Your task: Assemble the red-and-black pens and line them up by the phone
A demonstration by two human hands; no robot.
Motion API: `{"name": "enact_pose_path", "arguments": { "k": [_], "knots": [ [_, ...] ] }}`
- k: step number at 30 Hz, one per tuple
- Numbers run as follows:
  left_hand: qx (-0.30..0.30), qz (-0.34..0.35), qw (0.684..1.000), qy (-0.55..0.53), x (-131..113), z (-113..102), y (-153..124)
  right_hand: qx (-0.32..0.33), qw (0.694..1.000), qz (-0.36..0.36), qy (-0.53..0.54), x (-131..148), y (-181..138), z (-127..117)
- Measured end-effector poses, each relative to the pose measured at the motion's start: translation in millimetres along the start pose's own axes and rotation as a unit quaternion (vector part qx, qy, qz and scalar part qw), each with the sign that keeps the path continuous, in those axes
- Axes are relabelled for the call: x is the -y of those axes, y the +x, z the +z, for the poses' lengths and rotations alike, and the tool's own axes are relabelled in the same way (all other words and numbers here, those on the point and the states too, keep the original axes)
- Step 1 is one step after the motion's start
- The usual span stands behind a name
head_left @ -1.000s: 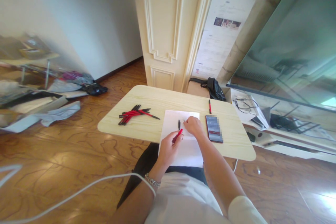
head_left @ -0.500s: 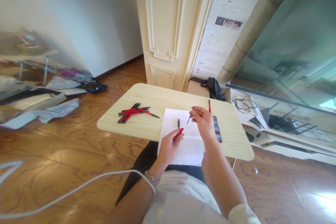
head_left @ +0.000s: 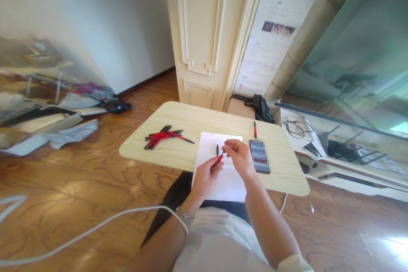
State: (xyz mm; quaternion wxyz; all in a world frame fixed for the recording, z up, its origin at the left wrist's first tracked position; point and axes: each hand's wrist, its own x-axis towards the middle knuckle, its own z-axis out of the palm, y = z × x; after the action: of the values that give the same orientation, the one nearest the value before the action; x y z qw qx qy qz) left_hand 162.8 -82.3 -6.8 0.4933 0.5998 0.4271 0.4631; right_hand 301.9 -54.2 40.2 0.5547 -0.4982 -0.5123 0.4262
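My left hand is closed on a red pen barrel, its front end pointing up and to the right. Between the fingertips of my right hand is a thin dark pen refill, its lower end at the mouth of the barrel; how far it sits inside I cannot tell. Both hands are over a white sheet of paper. A small black pen tip piece lies on the sheet just beyond my left hand.
On the table's left side lies a heap of several red and black pens. A phone lies right of the paper, with a single red and black pen beyond it. A white cable runs across my left forearm.
My right hand has moved left and down, bringing the refill from above the paper to the barrel's open end. My left hand stays where it was, and more of the phone shows.
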Motion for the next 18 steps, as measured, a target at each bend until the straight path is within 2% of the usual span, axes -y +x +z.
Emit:
{"name": "enact_pose_path", "arguments": {
  "k": [7, 18],
  "knots": [
    [0.005, -0.016, 1.0, -0.016, 6, 2, -1, 0.011, 1.0, 0.008, -0.016, -11, -7, -2],
    [0.005, -0.018, 1.0, -0.02, 5, 2, 0, -0.014, 1.0, 0.009, -0.026, -12, -13, -1]
  ]
}}
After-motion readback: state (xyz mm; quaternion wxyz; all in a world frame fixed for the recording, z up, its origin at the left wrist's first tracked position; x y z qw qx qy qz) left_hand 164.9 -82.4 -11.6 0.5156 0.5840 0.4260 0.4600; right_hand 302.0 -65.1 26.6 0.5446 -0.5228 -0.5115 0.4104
